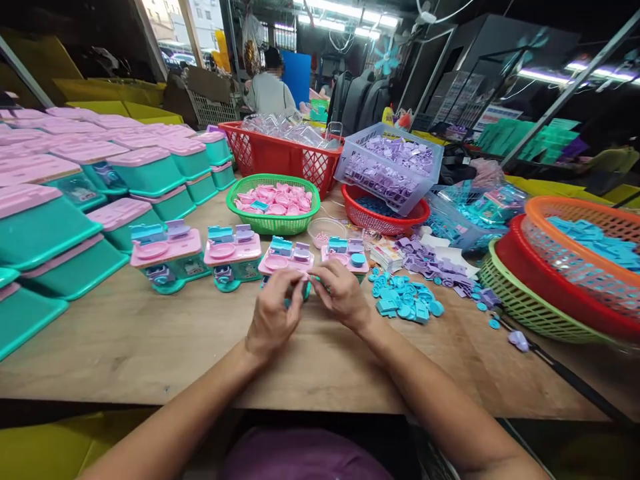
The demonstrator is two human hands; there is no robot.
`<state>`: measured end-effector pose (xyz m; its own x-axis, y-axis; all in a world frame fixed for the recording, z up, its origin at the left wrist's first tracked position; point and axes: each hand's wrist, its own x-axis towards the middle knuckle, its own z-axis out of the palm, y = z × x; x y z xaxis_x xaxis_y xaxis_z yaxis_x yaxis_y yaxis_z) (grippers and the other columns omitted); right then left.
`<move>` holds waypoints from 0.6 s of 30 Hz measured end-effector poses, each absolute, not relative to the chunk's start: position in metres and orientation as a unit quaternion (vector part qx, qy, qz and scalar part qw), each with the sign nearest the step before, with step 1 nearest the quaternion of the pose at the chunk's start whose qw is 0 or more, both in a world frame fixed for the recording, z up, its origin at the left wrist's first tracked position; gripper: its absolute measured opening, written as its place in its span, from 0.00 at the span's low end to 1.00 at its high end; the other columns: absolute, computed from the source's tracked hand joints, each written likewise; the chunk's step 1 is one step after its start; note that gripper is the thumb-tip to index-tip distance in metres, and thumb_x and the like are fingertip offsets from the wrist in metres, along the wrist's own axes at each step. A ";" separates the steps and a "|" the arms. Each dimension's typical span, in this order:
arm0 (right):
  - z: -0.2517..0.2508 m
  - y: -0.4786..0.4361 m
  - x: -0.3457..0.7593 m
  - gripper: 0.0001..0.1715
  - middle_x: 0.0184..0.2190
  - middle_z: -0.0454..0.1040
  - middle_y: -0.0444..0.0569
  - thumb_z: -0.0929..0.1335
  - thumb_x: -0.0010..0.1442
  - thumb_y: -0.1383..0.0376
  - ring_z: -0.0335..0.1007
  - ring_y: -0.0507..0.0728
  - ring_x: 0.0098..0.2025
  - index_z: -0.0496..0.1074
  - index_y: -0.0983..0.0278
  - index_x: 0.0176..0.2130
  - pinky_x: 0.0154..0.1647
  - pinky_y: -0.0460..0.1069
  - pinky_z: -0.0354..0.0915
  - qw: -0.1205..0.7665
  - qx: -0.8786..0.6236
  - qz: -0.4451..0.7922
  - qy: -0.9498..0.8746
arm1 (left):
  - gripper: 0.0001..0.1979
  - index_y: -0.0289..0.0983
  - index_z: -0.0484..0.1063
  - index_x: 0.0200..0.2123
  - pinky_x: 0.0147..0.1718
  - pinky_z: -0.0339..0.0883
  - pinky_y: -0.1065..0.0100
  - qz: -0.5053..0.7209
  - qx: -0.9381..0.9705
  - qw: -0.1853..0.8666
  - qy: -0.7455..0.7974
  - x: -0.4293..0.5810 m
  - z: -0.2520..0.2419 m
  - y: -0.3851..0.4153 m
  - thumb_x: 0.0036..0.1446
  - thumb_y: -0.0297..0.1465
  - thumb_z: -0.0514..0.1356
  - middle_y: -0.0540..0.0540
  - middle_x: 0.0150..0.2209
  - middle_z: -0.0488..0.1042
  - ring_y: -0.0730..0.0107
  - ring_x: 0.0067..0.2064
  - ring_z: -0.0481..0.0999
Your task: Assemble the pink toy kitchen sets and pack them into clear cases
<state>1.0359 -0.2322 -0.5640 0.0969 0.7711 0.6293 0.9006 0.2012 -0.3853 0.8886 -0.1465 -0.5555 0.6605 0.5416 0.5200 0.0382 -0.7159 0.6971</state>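
Just beyond the left hand (274,310), farther from the right hand (344,295), a pink-topped teal plastic toy (286,259) sits crosswise; whether the gathered fingers pinch anything, I cannot tell.

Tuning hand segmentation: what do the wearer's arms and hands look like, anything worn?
Left hand and right hand: ungloved, no rings or markings visible. Left forearm and right forearm: bare, no sleeves, watch or cables in view. Purple cloth shows between them.
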 end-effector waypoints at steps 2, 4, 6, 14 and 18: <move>-0.574 -0.250 1.030 0.12 0.42 0.74 0.55 0.63 0.66 0.67 0.67 0.59 0.44 0.71 0.66 0.48 0.44 0.54 0.67 0.361 -0.626 -0.037 -0.690 | 0.09 0.33 0.70 0.45 0.44 0.72 0.62 0.333 0.908 0.228 0.110 0.873 -0.567 -0.152 0.63 0.25 0.54 0.40 0.44 0.72 0.62 0.46 0.72; -0.584 -0.265 1.026 0.13 0.43 0.73 0.55 0.64 0.65 0.67 0.67 0.59 0.44 0.70 0.66 0.50 0.44 0.55 0.68 0.332 -0.633 0.008 -0.699 | 0.07 0.32 0.69 0.43 0.45 0.71 0.58 0.284 0.938 0.147 0.130 0.863 -0.572 -0.151 0.62 0.26 0.55 0.39 0.43 0.70 0.58 0.46 0.70; -0.591 -0.274 1.026 0.13 0.43 0.73 0.56 0.65 0.65 0.67 0.66 0.60 0.45 0.70 0.66 0.50 0.45 0.55 0.68 0.331 -0.652 0.031 -0.681 | 0.06 0.32 0.68 0.40 0.43 0.70 0.56 0.249 0.945 0.079 0.198 0.857 -0.570 -0.144 0.61 0.28 0.57 0.38 0.40 0.69 0.55 0.44 0.69; -0.591 -0.253 1.015 0.11 0.40 0.74 0.54 0.63 0.66 0.70 0.68 0.59 0.42 0.71 0.66 0.46 0.43 0.54 0.69 0.347 -0.620 0.040 -0.702 | 0.08 0.34 0.69 0.42 0.40 0.70 0.58 0.143 0.954 0.043 0.258 0.845 -0.565 -0.136 0.60 0.32 0.60 0.41 0.41 0.71 0.54 0.44 0.71; -0.587 -0.240 1.001 0.11 0.38 0.74 0.55 0.63 0.66 0.69 0.68 0.59 0.41 0.73 0.68 0.45 0.42 0.55 0.69 0.330 -0.616 0.031 -0.715 | 0.08 0.34 0.72 0.42 0.42 0.68 0.57 0.132 0.951 0.082 0.268 0.840 -0.576 -0.132 0.63 0.29 0.55 0.39 0.41 0.73 0.52 0.46 0.70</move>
